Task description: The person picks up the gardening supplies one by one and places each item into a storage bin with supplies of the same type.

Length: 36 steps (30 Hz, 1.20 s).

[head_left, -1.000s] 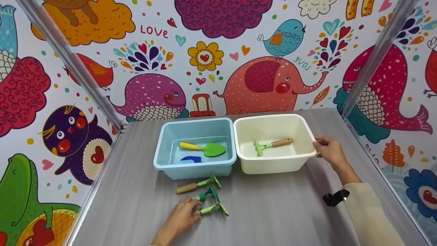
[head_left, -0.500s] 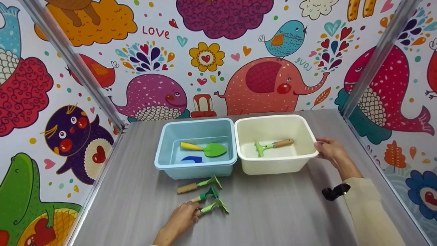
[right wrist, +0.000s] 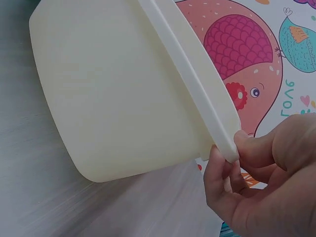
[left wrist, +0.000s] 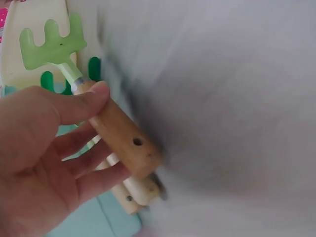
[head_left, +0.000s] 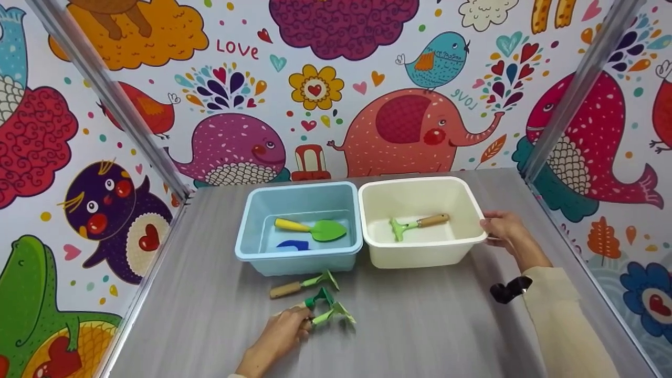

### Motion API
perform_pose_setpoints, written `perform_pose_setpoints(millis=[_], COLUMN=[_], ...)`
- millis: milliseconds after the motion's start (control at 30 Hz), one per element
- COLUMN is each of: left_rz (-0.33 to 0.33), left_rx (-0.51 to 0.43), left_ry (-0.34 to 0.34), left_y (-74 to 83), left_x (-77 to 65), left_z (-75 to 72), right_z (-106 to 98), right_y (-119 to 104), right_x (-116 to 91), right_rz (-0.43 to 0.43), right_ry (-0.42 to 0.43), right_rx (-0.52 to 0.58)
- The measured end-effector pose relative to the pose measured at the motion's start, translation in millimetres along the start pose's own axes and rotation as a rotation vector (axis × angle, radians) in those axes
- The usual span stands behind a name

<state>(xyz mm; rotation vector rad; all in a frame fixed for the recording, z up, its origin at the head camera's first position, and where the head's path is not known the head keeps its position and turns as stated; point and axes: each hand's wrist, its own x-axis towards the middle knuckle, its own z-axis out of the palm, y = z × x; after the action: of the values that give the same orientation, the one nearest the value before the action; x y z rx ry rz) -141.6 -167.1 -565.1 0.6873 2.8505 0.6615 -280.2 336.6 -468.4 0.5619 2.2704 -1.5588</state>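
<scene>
In the head view my left hand (head_left: 283, 333) is low and left of middle, in front of the blue bin. It pinches the wooden handle of a light green hand rake (left wrist: 121, 131) between thumb and fingers, the three-pronged head pointing away. Close behind lies a dark green hand rake (head_left: 321, 297), its pale handle partly hidden by the hand. Another light green rake (head_left: 286, 290) with a wooden handle rests nearer the blue bin. At the far right my right hand (head_left: 506, 231) pinches the rim of the cream bin (right wrist: 118, 98), thumb on one side and fingers on the other.
The light blue bin (head_left: 304, 265) stands left against the cream one. Inside it are a green trowel (head_left: 328, 230) with a yellow handle and a dark blue piece (head_left: 299, 244). A green rake (head_left: 433, 220) lies in the cream bin. A patterned wall rises behind the grey table.
My left fingers have closed round the nearest light green rake, and its head has shifted slightly up and right. The right hand keeps hold of the cream bin's rim.
</scene>
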Motion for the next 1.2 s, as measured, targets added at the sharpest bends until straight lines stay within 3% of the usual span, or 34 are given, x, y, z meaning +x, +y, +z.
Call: perform_pose_setpoints(millis=[233, 433, 567, 867, 1067, 1200], left_rz=[-0.028, -0.033, -0.027, 0.057, 0.029, 0.041], left_rx=[-0.063, -0.042, -0.026, 0.028, 0.048, 0.093], left_ry=[-0.062, -0.063, -0.034, 0.066, 0.105, 0.192], left_y=[11.7, 18.0, 22.5, 32.7, 38.9, 43.7], left_x=[9.2, 13.3, 15.1, 24.6, 29.4, 33.3], left_z=[-10.5, -24.1, -31.8, -45.1, -53.2, -55.7], right_z=[-2.9, -4.1, -2.6, 0.7, 2.7, 2.6], right_y=[-2.1, -2.4, -5.7, -13.5, -11.2, -9.8], right_x=[-1.8, -4.7, -7.4, -10.8, -9.3, -8.4], right_rz=[0.021, 0.024, 0.038, 0.034, 0.056, 0.061], right_ry=[-0.001, 0.012, -0.006, 0.031, 0.026, 0.016], right_rx=[-0.033, -0.088, -0.069, -0.07, -0.039, -0.016])
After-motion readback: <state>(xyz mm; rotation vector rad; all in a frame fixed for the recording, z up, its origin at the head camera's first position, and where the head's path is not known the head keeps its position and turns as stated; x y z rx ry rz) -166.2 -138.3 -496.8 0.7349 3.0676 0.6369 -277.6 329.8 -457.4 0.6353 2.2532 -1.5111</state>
